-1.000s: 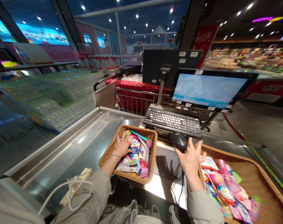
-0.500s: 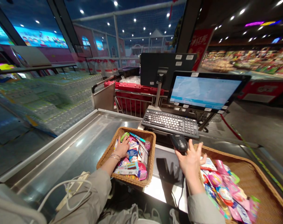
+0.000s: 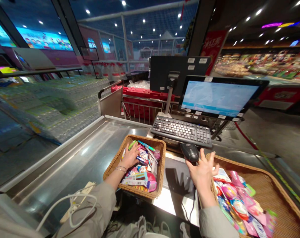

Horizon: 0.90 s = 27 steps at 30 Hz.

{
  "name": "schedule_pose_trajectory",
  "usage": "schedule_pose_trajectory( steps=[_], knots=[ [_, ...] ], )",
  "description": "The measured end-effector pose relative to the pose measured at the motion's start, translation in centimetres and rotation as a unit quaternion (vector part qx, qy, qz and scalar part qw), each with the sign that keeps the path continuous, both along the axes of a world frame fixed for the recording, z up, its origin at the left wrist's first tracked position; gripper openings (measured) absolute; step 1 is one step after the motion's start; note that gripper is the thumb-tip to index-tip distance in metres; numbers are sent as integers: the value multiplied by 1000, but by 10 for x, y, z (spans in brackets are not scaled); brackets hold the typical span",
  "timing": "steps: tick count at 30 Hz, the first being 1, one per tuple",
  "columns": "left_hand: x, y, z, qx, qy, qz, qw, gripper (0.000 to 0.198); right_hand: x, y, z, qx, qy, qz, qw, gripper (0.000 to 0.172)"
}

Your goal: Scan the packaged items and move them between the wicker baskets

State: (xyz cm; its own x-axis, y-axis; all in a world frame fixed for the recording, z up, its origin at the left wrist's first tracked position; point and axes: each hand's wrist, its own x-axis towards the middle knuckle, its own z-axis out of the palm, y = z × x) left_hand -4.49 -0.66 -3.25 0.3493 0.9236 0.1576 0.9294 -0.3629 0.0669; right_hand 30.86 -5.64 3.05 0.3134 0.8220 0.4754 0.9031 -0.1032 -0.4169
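Observation:
My left hand (image 3: pixel 130 158) reaches into a small wicker basket (image 3: pixel 162 172), fingers apart and touching the small packets in it; some fingertips are hidden among them. Near them lie a green item (image 3: pixel 132 144), a blue-and-white packet (image 3: pixel 142 160) and a teal pen-like item (image 3: pixel 146 145). Toward the near end are a clear packet with a barcode (image 3: pixel 134 182) and a pink item (image 3: pixel 151 185). My right hand (image 3: pixel 201 172) holds a black barcode scanner (image 3: pixel 189 152) between thumb and index finger, the other fingers stretched out. Its handle is mostly hidden.
A larger wicker basket (image 3: pixel 283 191) with pink and colourful packets (image 3: pixel 240 206) stands at the right. Ahead are a keyboard (image 3: pixel 182 130) and a lit monitor (image 3: pixel 219 97). A white cable (image 3: pixel 65 198) lies over the metal counter (image 3: pixel 90 148) at left.
My left hand has shifted slightly within the small basket, and the blue-and-white packet by its fingers has tilted. My right hand and the scanner stay nearly in place.

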Motion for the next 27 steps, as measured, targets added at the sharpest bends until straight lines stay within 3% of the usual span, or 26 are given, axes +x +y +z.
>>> schedule_pose_trajectory(
  steps=[14,27],
  knots=[
    [-11,4,-10,-48,1,36,998,13,5,-4,-5,23,-19,-14,999,37],
    [5,8,19,14,-47,1,999,11,4,-5,-1,6,-39,-22,999,39]
  ],
)
